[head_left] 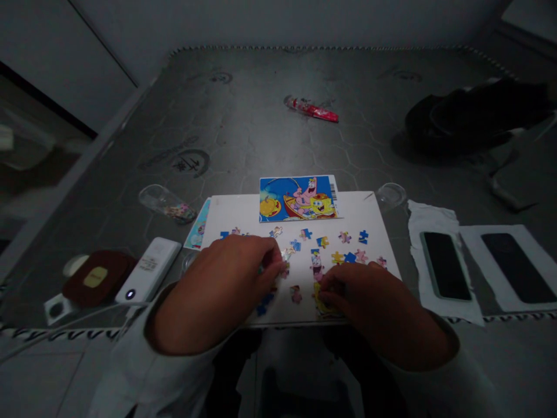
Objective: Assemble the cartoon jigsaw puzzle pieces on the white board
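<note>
On a white board [361,217] lie many small jigsaw pieces, some loose and some joined. My left hand [237,276] is over the left half, its thumb and index finger closed at a pale puzzle piece [286,253]. It covers several blue pieces beneath it. My right hand [361,290] is curled, fingertips down at a joined strip of puzzle pieces [317,268] with pink and yellow parts; what its fingers hold is hidden. A loose pink piece [296,294] lies between the hands. The picture card [300,198], showing cartoon figures on blue, rests at the board's far edge.
Left of the board are a clear tube with pieces [167,204], a white power bank [150,270] and a brown case [99,278]. Two phones, one green-edged [444,266], lie on the right. A red packet [314,109] and a black bag [470,119] sit farther back.
</note>
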Tool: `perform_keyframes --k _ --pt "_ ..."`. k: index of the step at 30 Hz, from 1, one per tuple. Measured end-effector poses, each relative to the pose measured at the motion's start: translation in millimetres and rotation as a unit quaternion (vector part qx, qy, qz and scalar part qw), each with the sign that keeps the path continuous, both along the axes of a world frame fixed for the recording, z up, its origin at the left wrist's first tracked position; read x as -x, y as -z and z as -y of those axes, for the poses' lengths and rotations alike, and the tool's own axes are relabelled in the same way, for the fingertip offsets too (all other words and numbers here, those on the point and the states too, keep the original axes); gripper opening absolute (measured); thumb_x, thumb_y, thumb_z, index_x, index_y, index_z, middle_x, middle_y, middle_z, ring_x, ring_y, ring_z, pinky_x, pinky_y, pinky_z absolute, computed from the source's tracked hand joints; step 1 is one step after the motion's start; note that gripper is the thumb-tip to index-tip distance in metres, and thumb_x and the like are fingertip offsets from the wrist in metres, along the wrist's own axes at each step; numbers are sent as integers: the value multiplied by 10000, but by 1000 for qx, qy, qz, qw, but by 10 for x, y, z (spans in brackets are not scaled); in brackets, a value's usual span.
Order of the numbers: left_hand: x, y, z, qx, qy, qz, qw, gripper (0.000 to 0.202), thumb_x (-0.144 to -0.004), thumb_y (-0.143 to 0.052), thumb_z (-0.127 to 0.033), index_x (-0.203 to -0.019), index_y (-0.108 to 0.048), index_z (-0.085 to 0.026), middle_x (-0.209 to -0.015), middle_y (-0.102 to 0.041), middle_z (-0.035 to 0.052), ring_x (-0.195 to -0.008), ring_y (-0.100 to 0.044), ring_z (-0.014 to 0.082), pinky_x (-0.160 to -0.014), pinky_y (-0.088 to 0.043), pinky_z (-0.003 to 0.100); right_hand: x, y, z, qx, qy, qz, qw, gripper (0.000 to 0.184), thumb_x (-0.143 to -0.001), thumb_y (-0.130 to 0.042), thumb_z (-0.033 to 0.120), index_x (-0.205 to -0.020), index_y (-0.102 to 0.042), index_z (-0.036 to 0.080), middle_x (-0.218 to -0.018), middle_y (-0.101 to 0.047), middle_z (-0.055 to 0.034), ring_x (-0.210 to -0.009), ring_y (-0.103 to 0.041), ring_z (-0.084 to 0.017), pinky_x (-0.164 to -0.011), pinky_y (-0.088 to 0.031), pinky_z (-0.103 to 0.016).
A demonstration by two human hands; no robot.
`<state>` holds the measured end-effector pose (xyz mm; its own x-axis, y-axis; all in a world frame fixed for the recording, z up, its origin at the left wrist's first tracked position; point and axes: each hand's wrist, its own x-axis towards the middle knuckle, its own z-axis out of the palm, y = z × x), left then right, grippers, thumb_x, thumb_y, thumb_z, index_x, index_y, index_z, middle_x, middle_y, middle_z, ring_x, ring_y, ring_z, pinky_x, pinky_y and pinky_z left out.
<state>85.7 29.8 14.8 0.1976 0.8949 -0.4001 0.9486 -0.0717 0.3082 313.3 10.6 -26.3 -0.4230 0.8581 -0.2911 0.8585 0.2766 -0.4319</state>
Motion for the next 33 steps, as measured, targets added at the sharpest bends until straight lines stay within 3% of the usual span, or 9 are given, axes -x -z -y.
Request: perform_keyframes --k 5,15,19,24,27,33 --pt "87 -128 17 -37 -39 41 998 207 -893 -523 -419 -817 -621 -254 -762 -698 -15 -690 -623 185 -579 -334 291 12 -2 13 -1 -7 14 1000 141 -912 -567 286 -866 -696 322 -849 -743 61 -775 -660 -200 -806 -396 -411" --pt "228 -144 58 -48 -62 61 995 106 -827 -597 -350 -793 -636 -257 -713 -698 -49 -669 -637 151 -562 -331 267 4 33 29 -58 0 -9 998 170 -919 -545 378 -862 -700 339 -823 -745 44 -730 -675 -194 -677 -446 -360" --pt "341 -166 63 -52 -67 63 994 75 -813 -628 -319 -826 -657 -250 -786 -732 -36 -754 -673 167 -589 -376 257 17 64 20 -90 -19 -3 996 246 -940 -503 418 -835 -697 311 -779 -738 7 -656 -659 -198 -587 -433 -344" --pt "426 -163 77 -72 -51 83 993 250 -903 -581 -323 -1125 -695 -317 -974 -767 -32 -896 -696 177 -756 -469 274 48 86 29 -135 -34 16 990 262 -941 -492 410 -811 -691 299 -746 -730 -14 -632 -649 -225 -575 -429 -367" --pt "451 -164 93 -88 -30 91 992 237 -933 -556 -335 -1096 -729 -338 -1081 -760 -47 -973 -690 177 -861 -468 291 88 76 35 -131 -48 10 990 294 -958 -463 428 -795 -670 296 -724 -719 -5 -599 -633 -210 -587 -424 -378" --pt "480 -216 100 -72 -52 60 994 194 -893 -624 -370 -1009 -767 -310 -949 -775 -31 -855 -696 184 -817 -463 298 168 108 76 -132 -64 10 989 344 -983 -411 441 -788 -656 299 -723 -723 4 -618 -653 -209 -645 -445 -394"
